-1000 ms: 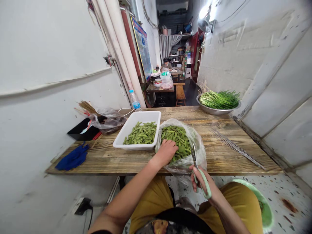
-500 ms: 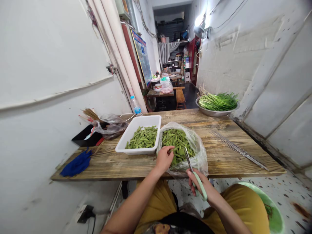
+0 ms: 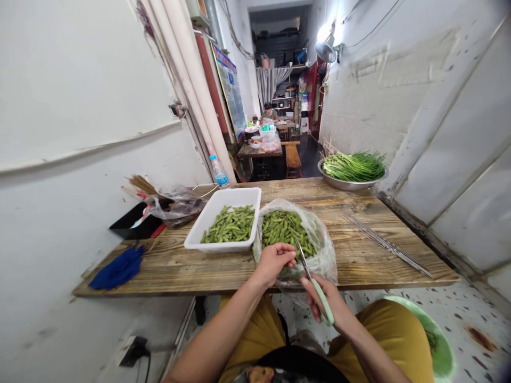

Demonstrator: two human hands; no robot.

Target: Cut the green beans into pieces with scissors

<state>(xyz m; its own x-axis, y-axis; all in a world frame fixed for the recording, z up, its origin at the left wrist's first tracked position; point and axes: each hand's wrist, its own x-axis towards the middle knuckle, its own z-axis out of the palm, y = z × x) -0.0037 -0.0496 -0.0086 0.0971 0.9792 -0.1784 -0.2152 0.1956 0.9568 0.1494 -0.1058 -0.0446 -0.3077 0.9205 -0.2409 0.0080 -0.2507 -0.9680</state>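
I read the clear bag (image 3: 324, 254) at the centre of the frame, on the near edge of the wooden surface (image 3: 359, 255). It lies open at the top and is filled with green pods (image 3: 284, 226).

The left grip (image 3: 273, 260) sits at the near rim of the bag, fingers curled shut over the pods. I cannot tell whether a pod is pinched.

The right grip (image 3: 331, 303), lower centre and just off the surface edge, is closed around the pale green handle of the scissors (image 3: 315, 290). The blades slant up and left over the bag and end just beside the left fingertips.

Touching the bag on its left is a white tray (image 3: 219, 204) with more pods. A metal bowl (image 3: 346, 184) of long green stalks stands upper right of the bag, at the far end of the surface. Thin metal skewers (image 3: 387, 244) lie to the right. A blue cloth (image 3: 118, 268) lies at the left end, near a black tray (image 3: 130, 223). A green basin (image 3: 441, 348) is on the floor, lower right.
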